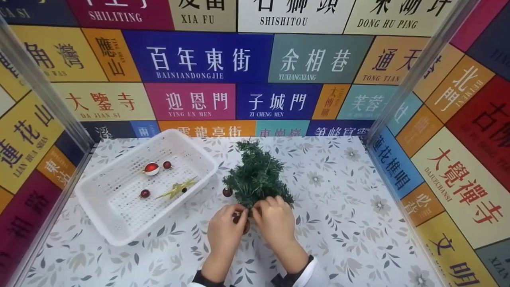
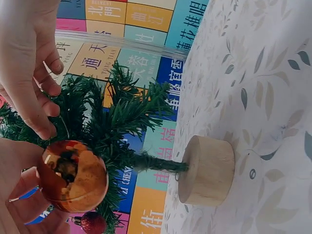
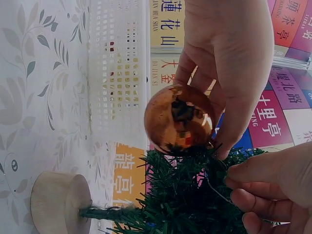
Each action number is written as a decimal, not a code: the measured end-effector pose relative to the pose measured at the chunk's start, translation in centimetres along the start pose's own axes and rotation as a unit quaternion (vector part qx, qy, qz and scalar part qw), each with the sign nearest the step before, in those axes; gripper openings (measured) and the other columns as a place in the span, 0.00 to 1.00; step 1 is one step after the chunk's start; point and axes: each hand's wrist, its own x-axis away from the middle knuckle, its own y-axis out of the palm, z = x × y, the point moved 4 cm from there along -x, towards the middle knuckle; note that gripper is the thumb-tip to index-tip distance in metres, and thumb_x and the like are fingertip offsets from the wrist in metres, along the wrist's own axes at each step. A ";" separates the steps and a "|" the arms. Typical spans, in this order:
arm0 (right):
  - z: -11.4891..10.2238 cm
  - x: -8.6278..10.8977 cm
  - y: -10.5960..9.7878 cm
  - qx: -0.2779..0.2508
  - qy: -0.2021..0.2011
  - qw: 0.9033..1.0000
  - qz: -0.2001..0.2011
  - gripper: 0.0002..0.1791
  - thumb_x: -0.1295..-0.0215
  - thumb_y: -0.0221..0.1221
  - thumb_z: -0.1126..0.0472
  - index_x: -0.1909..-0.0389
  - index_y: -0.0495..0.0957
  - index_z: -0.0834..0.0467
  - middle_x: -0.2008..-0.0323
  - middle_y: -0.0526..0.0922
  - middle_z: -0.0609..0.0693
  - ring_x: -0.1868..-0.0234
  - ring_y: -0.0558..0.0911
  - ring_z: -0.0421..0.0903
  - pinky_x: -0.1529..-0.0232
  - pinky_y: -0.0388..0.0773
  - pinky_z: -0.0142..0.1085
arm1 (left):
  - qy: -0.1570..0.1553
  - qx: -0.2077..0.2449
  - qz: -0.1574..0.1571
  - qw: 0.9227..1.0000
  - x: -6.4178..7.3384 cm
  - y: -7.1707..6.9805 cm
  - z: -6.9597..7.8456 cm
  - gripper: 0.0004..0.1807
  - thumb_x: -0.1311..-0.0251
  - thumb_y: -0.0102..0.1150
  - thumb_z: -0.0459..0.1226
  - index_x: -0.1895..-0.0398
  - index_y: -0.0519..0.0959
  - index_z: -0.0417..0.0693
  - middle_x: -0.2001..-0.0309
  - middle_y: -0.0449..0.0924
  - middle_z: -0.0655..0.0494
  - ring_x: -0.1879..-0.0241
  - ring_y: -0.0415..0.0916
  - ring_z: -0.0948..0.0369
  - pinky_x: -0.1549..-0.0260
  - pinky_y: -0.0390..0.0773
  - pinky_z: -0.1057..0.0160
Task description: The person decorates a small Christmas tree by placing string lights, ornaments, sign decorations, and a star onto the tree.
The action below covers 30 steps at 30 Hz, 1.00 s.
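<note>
A small green artificial Christmas tree (image 1: pixel 257 171) has a round wooden base (image 2: pixel 207 170). My left hand (image 1: pixel 227 227) holds a shiny copper-coloured ball ornament (image 3: pixel 179 118) by its top, close against the lower branches. The fingers of my right hand (image 1: pixel 275 219) meet at the same branches, pinching a thin thread (image 3: pixel 218 191) beside the ball. In the head view the ball is mostly hidden behind the left hand. On the tree's left side hangs a small dark red glitter ball (image 2: pixel 92 223).
To the left stands a white perforated plastic basket (image 1: pixel 95 215). Inside lie a red and white ball (image 1: pixel 151 169), two small red balls and a gold star (image 1: pixel 177 189). A leaf-patterned cloth (image 1: pixel 334 239) covers the table, with sign-printed walls (image 1: pixel 255 59) behind and at the sides.
</note>
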 end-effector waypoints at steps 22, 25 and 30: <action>2.1 2.7 -1.6 -0.152 -0.004 0.981 0.117 0.13 0.49 0.75 0.71 0.64 0.86 0.58 0.73 0.82 0.46 0.72 0.80 0.40 0.69 0.78 0.29 | -0.041 0.032 -0.081 0.995 0.4 -0.5 -1.0 0.02 0.38 0.73 0.39 0.65 0.88 0.53 0.63 0.87 0.60 0.65 0.84 0.60 0.66 0.84 0.62; 3.0 4.2 -1.3 -0.169 -0.003 0.978 0.123 0.15 0.50 0.74 0.73 0.61 0.85 0.58 0.69 0.83 0.47 0.68 0.82 0.41 0.64 0.80 0.28 | -0.054 0.043 -0.080 0.994 0.3 -0.8 -1.4 0.03 0.37 0.72 0.39 0.62 0.88 0.53 0.61 0.87 0.59 0.64 0.85 0.58 0.67 0.84 0.62; 3.4 6.6 0.5 -0.157 -0.045 0.982 0.097 0.18 0.54 0.76 0.72 0.60 0.86 0.58 0.64 0.85 0.48 0.64 0.84 0.43 0.60 0.83 0.31 | -0.066 0.053 -0.067 0.994 0.2 -1.5 -2.1 0.04 0.36 0.71 0.38 0.61 0.88 0.52 0.61 0.87 0.58 0.64 0.85 0.56 0.66 0.84 0.60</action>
